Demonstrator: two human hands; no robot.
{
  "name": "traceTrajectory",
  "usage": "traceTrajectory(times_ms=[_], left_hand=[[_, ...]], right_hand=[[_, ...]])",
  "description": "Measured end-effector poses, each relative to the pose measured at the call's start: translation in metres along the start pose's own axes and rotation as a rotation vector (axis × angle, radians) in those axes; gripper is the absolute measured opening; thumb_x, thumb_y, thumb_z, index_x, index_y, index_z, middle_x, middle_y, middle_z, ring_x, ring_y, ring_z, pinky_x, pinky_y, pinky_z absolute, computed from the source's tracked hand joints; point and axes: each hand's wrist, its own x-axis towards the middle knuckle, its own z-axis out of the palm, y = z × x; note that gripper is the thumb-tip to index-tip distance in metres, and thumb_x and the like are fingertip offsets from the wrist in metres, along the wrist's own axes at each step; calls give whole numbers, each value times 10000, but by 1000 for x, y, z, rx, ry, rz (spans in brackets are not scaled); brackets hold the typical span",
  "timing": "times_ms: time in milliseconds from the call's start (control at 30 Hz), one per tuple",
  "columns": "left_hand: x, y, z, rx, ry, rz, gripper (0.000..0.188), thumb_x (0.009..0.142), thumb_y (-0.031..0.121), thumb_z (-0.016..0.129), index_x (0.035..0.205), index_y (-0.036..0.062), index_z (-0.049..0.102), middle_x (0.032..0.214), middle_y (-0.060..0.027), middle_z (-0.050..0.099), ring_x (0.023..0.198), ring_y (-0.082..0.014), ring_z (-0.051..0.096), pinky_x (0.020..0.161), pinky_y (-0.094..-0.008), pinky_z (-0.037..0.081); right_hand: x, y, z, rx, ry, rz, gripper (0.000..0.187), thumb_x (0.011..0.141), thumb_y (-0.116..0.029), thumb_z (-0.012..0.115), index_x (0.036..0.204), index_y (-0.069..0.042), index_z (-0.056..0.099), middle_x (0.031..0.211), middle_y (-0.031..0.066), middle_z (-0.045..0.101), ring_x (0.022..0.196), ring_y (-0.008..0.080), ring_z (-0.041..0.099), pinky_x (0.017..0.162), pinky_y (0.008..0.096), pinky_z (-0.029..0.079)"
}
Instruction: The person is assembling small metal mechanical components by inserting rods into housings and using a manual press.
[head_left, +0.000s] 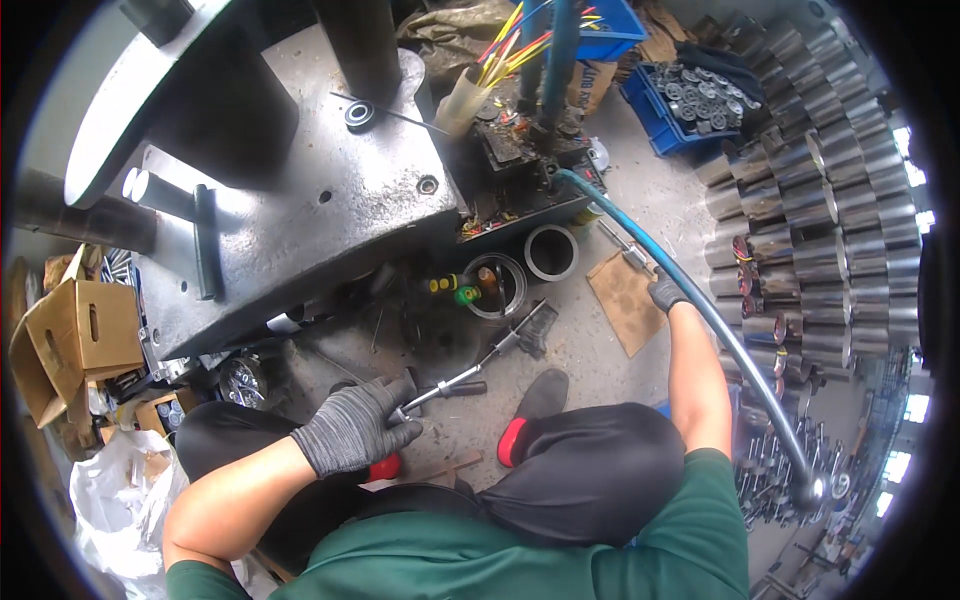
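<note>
My left hand point(355, 428), in a grey knit glove, is closed around the near end of a long stepped metal shaft point(462, 377). That shaft slants up and right over the floor, its far end by a dark rag point(538, 330). Below it lies a hammer-like tool with a dark handle point(465, 388). At the right, my gloved right hand point(667, 290) is closed on the near end of a second metal shaft point(632, 254), above a brown cardboard sheet point(622, 305). Its fingertips are partly hidden.
A heavy machine base point(390, 190) with a bearing point(359, 115) stands ahead. A blue hose-like bar point(700, 320) arcs past my right arm. Stacked metal cylinders point(810, 230) line the right. Round containers point(551, 253), a blue bin point(655, 120) and a cardboard box point(108, 325) surround me.
</note>
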Motion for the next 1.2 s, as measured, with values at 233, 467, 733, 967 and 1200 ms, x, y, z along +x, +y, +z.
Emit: traceTrajectory(times_ms=[233, 467, 733, 967, 1200], left_hand=[[26, -50, 17, 392, -259, -4, 448, 903, 392, 697, 1198, 58, 652, 1077, -246, 680, 939, -411, 714, 769, -527, 591], [43, -53, 21, 379, -413, -34, 364, 866, 327, 698, 1080, 32, 708, 1019, -213, 733, 983, -391, 715, 913, -487, 564], [23, -51, 23, 330, -289, 0, 461, 908, 413, 701, 1208, 66, 656, 1125, -265, 676, 1013, -448, 686, 886, -536, 559], [-8, 2, 4, -833, -77, -67, 492, 1008, 472, 681, 1260, 60, 583, 897, -94, 657, 814, -146, 665, 695, -315, 550], [-43, 34, -19, -848, 349, 452, 508, 946, -63, 573, 1440, -23, 462, 1267, -171, 649, 1244, -299, 677, 1080, -367, 562]], right_hand=[[73, -10, 37, 73, 160, -251, 563, 924, -500, 670, 1363, -150, 618, 1306, 248, 671, 1265, 418, 630, 1051, 508, 504], [107, 44, 87, 16, 181, 108, 568, 789, -306, 771, 1280, -73, 605, 1261, 285, 652, 1200, 456, 641, 1018, 502, 514], [-4, -10, 130, 261, 53, 90, 508, 789, -303, 775, 1194, -29, 636, 1008, 222, 757, 961, 384, 743, 864, 468, 582], [-140, -32, 45, 999, -510, 149, 285, 842, -127, 758, 1114, -53, 713, 811, 33, 712, 675, 147, 671, 605, 301, 547], [-276, -140, -159, 698, -530, -467, 665, 835, -221, 817, 1424, -40, 566, 1024, 53, 684, 857, 132, 666, 714, 285, 564]])
